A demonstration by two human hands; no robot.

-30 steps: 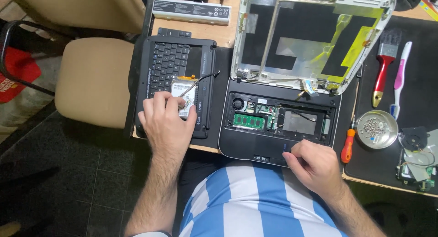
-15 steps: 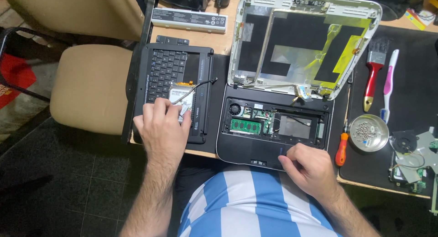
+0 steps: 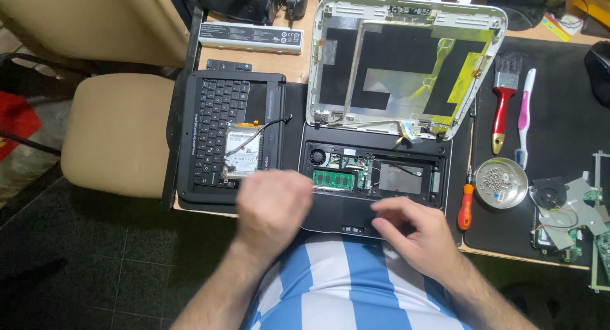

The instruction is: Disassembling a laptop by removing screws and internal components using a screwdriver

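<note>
Screws (image 3: pixel 500 179) in metal dish (image 3: pixel 483 191), opened laptop base (image 3: pixel 337 212)

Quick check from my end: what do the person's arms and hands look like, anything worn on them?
Both forearms are bare, with no sleeves in view. The left hand is motion-blurred, so rings cannot be told; no glove or watch shows. The right hand is also gloveless, with no ring, watch or band visible. Between the arms shows a shirt with light blue and white vertical stripes.

There is one camera, worn on the person's head. It looks almost straight down from close above the open laptop base (image 3: pixel 375 184), which sits in the middle, with the person's lap just below it.
</note>
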